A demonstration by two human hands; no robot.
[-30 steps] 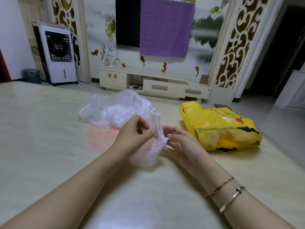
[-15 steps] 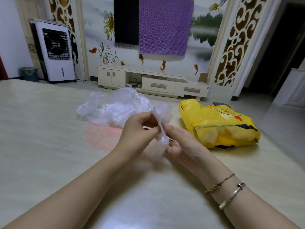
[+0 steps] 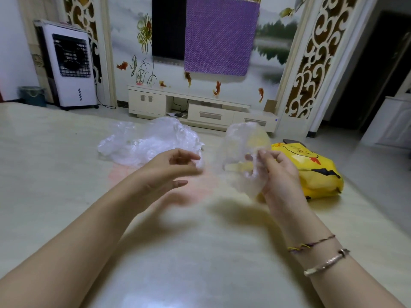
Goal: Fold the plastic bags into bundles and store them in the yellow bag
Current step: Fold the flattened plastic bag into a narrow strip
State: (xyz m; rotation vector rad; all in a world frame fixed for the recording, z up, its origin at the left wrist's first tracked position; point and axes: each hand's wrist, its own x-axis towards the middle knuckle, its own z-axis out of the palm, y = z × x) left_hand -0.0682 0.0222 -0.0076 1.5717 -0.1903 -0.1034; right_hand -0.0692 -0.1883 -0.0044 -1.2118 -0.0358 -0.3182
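Right hand (image 3: 278, 172) grips a crumpled clear plastic bag (image 3: 242, 152), raised above the pale table (image 3: 66, 196) in front of the yellow plastic bag (image 3: 315, 174) lying near the right edge. Left hand (image 3: 164, 172): fingers loosely curled, empty. Loose clear plastic pile (image 3: 151, 141) lies toward the far edge.

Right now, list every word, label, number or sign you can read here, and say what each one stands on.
No text can be read.
yellow bag: a printed cartoon drawing in red and black, with no legible words.
white air cooler: a small dark mark low on its front, too small to read.
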